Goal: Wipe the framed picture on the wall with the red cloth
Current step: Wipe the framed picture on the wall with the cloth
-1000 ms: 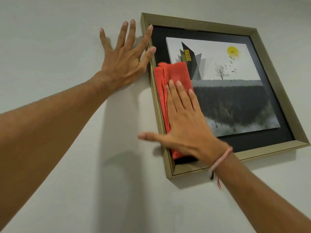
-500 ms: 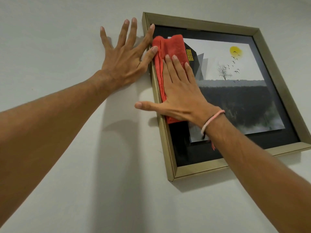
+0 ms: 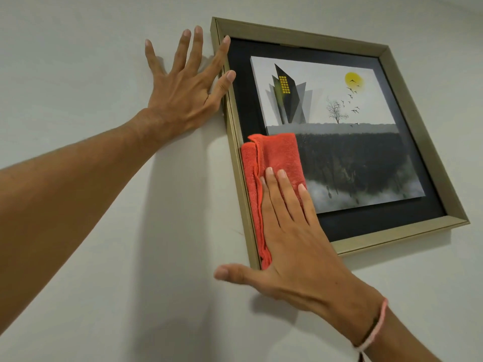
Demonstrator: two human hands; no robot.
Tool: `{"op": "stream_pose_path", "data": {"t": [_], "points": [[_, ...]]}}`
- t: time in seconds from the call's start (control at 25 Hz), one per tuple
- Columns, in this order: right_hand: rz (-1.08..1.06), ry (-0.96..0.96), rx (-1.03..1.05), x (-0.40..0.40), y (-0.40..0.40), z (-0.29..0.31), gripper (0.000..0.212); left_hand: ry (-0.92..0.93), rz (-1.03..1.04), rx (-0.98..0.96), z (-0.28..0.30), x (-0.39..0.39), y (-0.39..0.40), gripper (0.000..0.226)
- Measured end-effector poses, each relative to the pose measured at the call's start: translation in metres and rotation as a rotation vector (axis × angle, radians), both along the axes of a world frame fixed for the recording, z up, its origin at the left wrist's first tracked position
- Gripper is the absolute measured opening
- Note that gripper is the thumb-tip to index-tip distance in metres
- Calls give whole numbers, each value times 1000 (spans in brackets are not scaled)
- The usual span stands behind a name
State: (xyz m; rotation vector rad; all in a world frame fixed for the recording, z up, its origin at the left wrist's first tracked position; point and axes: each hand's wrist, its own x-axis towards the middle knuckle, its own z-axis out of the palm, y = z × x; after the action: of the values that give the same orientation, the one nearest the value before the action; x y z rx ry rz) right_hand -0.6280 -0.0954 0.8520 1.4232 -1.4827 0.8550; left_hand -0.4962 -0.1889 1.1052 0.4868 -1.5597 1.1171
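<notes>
- Two bare hands on my feed, both flat and spread out, neither one gripping anything.
- Closest to me: the right hand (image 3: pixel 292 246), pink bracelet (image 3: pixel 376 327) on the wrist, fingers (image 3: pixel 283 194) stretched out and pressing the red cloth (image 3: pixel 271 163) flat, thumb sticking out over the wall (image 3: pixel 91 74).
- The cloth is folded and sits on the lower left part of the framed picture (image 3: pixel 339 131), right up against the inside of the gold frame's left rail.
- Further up, the left hand (image 3: pixel 183 92) is splayed on the wall beside the frame's top left corner, index finger and thumb lying across the rail.
</notes>
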Motion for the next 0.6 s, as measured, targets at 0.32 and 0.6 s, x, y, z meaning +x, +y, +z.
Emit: {"op": "stream_pose_path", "data": {"t": [0.32,0.6], "points": [[22,1,-31,-5,-9,147,141,-9,20,-41,2,0,-9,69],[-31,45,-23,-8,-8,174,143,7,37,-36,-1,1,-7,69]]}}
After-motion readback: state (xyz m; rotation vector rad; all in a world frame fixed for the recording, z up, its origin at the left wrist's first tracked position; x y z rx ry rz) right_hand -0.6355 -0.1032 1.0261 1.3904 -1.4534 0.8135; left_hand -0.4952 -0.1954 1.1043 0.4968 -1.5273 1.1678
